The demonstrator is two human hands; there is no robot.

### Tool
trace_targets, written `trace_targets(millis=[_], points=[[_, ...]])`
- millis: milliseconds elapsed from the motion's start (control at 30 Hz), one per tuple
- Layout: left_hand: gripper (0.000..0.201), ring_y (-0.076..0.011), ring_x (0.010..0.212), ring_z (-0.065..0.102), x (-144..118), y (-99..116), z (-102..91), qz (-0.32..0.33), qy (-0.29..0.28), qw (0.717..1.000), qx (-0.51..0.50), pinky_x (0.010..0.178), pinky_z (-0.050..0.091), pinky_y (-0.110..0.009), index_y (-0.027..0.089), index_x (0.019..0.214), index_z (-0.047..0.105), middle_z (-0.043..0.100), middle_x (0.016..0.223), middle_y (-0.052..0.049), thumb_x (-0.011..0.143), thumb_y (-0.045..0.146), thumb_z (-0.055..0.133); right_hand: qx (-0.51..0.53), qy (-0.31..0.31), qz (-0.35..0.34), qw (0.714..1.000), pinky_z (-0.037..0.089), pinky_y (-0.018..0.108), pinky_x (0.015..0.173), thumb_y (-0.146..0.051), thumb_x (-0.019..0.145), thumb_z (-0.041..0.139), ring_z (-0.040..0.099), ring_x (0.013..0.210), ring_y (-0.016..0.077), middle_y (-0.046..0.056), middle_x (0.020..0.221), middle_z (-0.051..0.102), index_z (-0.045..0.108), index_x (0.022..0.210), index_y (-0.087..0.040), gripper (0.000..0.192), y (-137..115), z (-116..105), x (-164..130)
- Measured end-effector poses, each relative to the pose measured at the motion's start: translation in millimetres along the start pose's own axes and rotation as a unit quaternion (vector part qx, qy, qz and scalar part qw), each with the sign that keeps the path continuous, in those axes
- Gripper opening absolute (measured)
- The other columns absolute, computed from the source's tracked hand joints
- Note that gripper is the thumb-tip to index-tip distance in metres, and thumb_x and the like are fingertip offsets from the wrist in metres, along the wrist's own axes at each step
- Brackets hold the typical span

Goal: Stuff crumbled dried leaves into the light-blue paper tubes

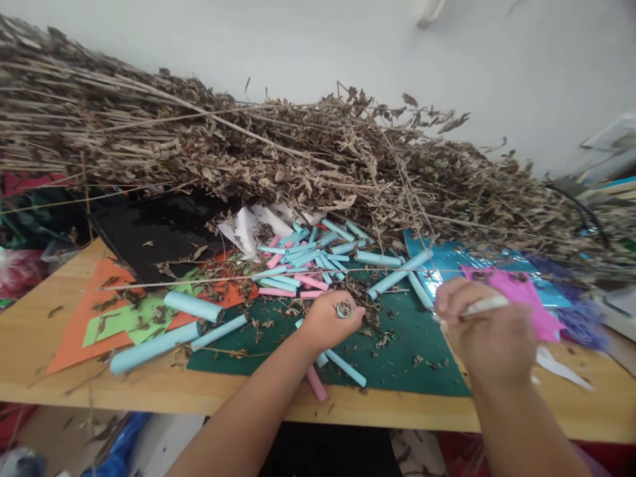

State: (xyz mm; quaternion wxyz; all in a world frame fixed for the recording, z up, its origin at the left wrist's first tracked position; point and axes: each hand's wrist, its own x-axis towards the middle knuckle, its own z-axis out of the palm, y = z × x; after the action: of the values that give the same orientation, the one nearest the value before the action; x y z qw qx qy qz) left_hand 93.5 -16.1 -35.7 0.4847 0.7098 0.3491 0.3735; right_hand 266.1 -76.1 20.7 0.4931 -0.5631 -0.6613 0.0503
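Observation:
My left hand (322, 323) is closed round a rolled paper tube (344, 309), its open end facing up with brown leaf bits inside. My right hand (489, 334), blurred by motion, grips a whitish, slender stick-like thing (484, 305) whose kind I cannot make out. Beyond the left hand lies a heap of short light-blue and pink paper tubes (311, 255). Under it is a dark green cutting mat (407, 351) strewn with crumbled dry leaves. A thin blue tube (346, 368) and a pink tube (317, 384) lie just below the left hand.
A large bundle of dried leafy stalks (278, 146) spans the back against the wall. Orange paper (74, 331), green paper (114, 324) and larger blue tubes (154, 348) lie left. To the right are blue shiny film (497, 258), a pink sheet (539, 305) and purple strands (586, 318).

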Motion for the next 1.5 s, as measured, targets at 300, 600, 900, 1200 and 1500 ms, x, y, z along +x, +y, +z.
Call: trace_targets(millis=[300, 600, 900, 1200, 1500], points=[[0.019, -0.0067, 0.045, 0.034, -1, 4, -0.8, -0.023, 0.002, 1.0, -0.02, 0.045, 0.029, -0.019, 0.016, 0.05, 0.041, 0.037, 0.047, 0.005, 0.065, 0.026, 0.048, -0.41, -0.19, 0.132, 0.882, 0.034, 0.034, 0.064, -0.026, 0.079, 0.035, 0.049, 0.077, 0.0248, 0.01, 0.086, 0.056, 0.056, 0.082, -0.016, 0.023, 72, 8, -28], [0.019, -0.0066, 0.046, 0.036, -2, 5, 0.1, -0.022, 0.017, 1.0, -0.01, 0.047, 0.031, -0.019, 0.015, 0.051, 0.041, 0.039, 0.047, 0.005, 0.066, 0.026, 0.049, -0.352, -0.342, 0.061, 0.869, 0.036, 0.029, 0.065, -0.035, 0.074, 0.046, 0.053, 0.078, 0.0198, 0.003, 0.082, 0.059, 0.056, 0.085, -0.022, 0.02, 25, 14, -30], [0.019, -0.0061, 0.044, 0.034, -2, 6, 1.1, -0.014, 0.008, 1.0, -0.003, 0.045, 0.029, -0.019, 0.015, 0.051, 0.04, 0.037, 0.046, 0.006, 0.065, 0.025, 0.049, -0.396, -0.349, 0.086, 0.845, 0.034, 0.027, 0.06, -0.02, 0.075, 0.04, 0.054, 0.075, 0.0192, 0.006, 0.074, 0.057, 0.054, 0.075, -0.017, 0.015, 11, 28, -50], [0.017, -0.0075, 0.049, 0.038, -1, 7, -0.1, -0.006, 0.009, 1.0, 0.017, 0.05, 0.032, -0.019, 0.015, 0.052, 0.043, 0.041, 0.049, 0.004, 0.065, 0.024, 0.048, -0.322, -0.27, 0.101, 0.902, 0.035, 0.025, 0.055, -0.019, 0.073, 0.042, 0.053, 0.07, 0.0177, 0.002, 0.075, 0.059, 0.052, 0.076, -0.02, 0.011, 14, 27, -38], [0.012, -0.0077, 0.051, 0.037, 1, 2, 0.1, 0.036, -0.005, 0.999, -0.017, 0.05, 0.032, -0.019, 0.015, 0.052, 0.042, 0.041, 0.05, 0.004, 0.06, 0.019, 0.049, -0.009, -0.126, 0.015, 0.992, 0.041, 0.021, 0.052, -0.017, 0.07, 0.051, 0.051, 0.056, 0.0104, -0.001, 0.068, 0.059, 0.055, 0.072, -0.019, 0.005, -28, 45, -6]])
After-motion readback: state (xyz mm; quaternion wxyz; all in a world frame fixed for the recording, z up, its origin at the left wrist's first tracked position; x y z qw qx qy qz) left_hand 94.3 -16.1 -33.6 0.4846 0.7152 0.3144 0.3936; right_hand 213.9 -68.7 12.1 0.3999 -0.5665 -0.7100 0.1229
